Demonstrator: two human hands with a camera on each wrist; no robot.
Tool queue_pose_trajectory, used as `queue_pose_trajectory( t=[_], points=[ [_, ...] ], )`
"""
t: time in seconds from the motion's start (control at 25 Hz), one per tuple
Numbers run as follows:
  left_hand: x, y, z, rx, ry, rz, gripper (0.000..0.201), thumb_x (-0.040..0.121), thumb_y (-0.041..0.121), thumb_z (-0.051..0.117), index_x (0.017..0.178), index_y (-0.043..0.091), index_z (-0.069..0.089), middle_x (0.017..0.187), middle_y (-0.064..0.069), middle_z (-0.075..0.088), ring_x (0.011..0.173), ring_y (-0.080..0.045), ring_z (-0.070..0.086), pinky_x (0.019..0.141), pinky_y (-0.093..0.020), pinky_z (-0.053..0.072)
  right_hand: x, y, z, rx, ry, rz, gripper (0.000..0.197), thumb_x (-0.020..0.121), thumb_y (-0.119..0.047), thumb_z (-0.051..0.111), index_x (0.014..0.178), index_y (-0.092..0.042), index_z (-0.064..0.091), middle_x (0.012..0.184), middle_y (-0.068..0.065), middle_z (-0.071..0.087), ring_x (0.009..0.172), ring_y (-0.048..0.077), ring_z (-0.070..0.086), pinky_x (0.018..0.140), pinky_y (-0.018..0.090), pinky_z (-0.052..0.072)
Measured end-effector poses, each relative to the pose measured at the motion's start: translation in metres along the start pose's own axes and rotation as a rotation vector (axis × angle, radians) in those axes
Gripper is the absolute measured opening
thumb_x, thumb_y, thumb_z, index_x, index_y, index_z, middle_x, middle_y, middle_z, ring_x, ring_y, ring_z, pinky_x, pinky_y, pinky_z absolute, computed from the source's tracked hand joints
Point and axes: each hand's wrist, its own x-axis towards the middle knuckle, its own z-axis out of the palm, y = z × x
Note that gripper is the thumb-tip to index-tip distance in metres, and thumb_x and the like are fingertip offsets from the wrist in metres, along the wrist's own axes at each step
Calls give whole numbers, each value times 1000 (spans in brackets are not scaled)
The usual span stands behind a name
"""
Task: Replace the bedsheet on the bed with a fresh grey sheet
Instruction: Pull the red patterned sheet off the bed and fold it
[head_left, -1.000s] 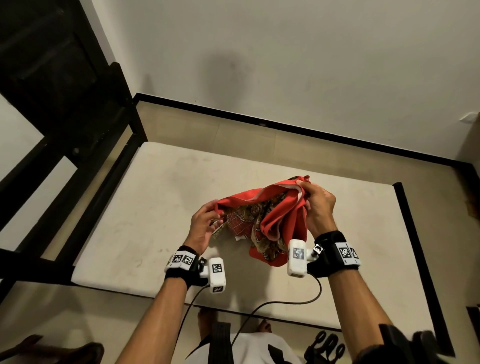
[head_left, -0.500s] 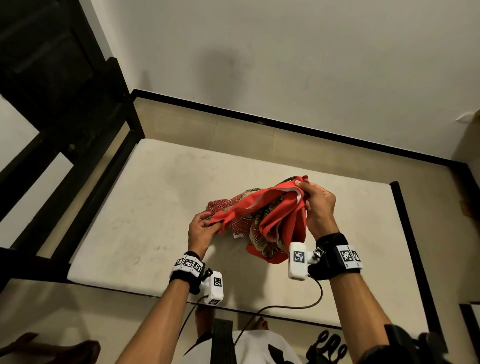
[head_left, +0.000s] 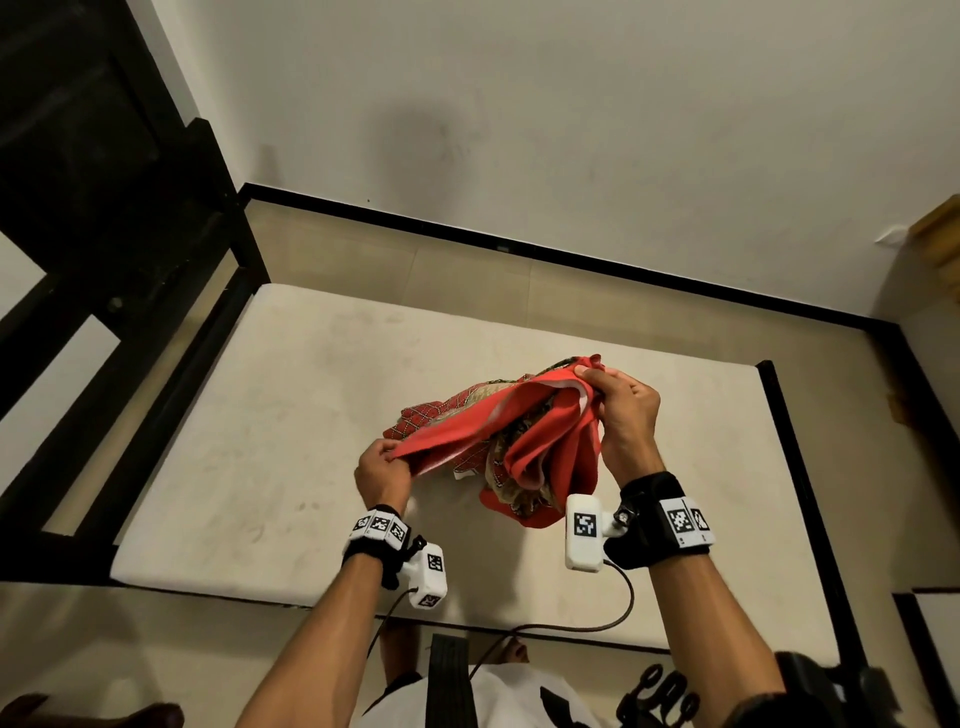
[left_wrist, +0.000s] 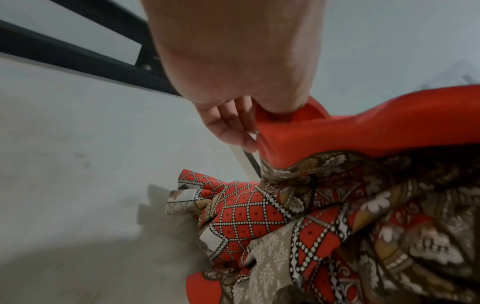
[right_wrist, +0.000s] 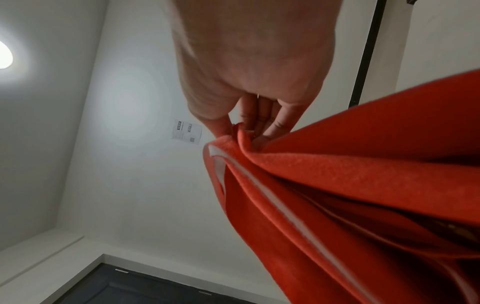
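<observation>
Red patterned bedsheet is held bunched above the bare mattress. One edge is pinched by the left hand, fingers clamped. A higher edge is gripped likewise by the right hand.

Both forearms reach forward over the mattress, each wrist in a black band. The left hand sits low, close above the mattress — thumb and curled fingers pinching a red sheet. The right hand is raised higher — its fingertips pinch the sheet's top corner.
</observation>
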Motion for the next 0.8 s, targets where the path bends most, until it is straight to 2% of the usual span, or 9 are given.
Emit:
queue_pose_trajectory(
  t=[0.08, 0.16, 0.28, 0.36, 0.48, 0.6, 0.68, 0.8],
  points=[
    [16, -4, -11, -39, 34, -30, 33, 69, 1, 49, 72, 26, 70, 71, 0, 72, 71, -29, 71, 68, -45, 63, 4, 5, -6, -5, 18, 0, 15, 80, 2, 80, 92, 7, 71, 60, 2, 64, 48, 12, 58, 49, 21, 50],
    [34, -4, -19, -90, 70, -21, 32, 70, 3, 50, 73, 27, 71, 74, 2, 73, 73, -28, 72, 67, -49, 63, 6, 12, -12, -15, 34, 17, 13, 80, 3, 79, 90, 8, 71, 60, 2, 64, 48, 13, 58, 49, 21, 50],
    [25, 39, -36, -304, 102, -29, 35, 75, -1, 47, 80, 20, 75, 83, -3, 73, 77, -24, 69, 70, -42, 62, 9, 25, -21, -19, 52, 37, 7, 81, 6, 76, 79, 4, 70, 55, 0, 62, 46, 11, 55, 49, 21, 48],
    [18, 61, -39, -539, 81, -76, 39, 80, -8, 42, 85, 14, 75, 85, -4, 68, 76, -19, 63, 66, -33, 57, 10, 35, -25, -44, 51, 50, 5, 80, 5, 76, 82, 6, 71, 56, 0, 63, 47, 11, 55, 49, 21, 48],
    [8, 82, -39, -811, 63, -161, 41, 81, -12, 39, 78, 13, 71, 80, -3, 64, 73, -16, 60, 60, -27, 50, 12, 48, -33, -95, 52, 49, 10, 78, 1, 77, 85, 8, 75, 62, 4, 65, 55, 16, 57, 55, 25, 48],
    [-1, 97, -37, -918, 23, -184, 41, 81, -13, 37, 75, 14, 67, 69, 2, 63, 69, -15, 58, 57, -26, 46, 13, 57, -45, -95, 84, 59, 8, 81, -7, 76, 75, 0, 76, 70, 10, 62, 64, 19, 55, 61, 30, 48],
    [-7, 106, -33, -971, -31, -186, 41, 82, -12, 36, 77, 15, 65, 70, 1, 62, 68, -17, 59, 58, -25, 47, 12, 65, -56, -80, 123, 93, 13, 80, -17, 75, 72, -6, 74, 72, 10, 59, 67, 19, 52, 66, 33, 50],
    [-16, 119, -26, -1000, -124, -160, 38, 81, -12, 34, 78, 13, 62, 75, -4, 61, 68, -21, 63, 61, -26, 51, 10, 83, -70, -86, 137, 136, 18, 78, -18, 74, 72, -1, 76, 74, 14, 62, 72, 22, 55, 72, 37, 55]
  ],
)
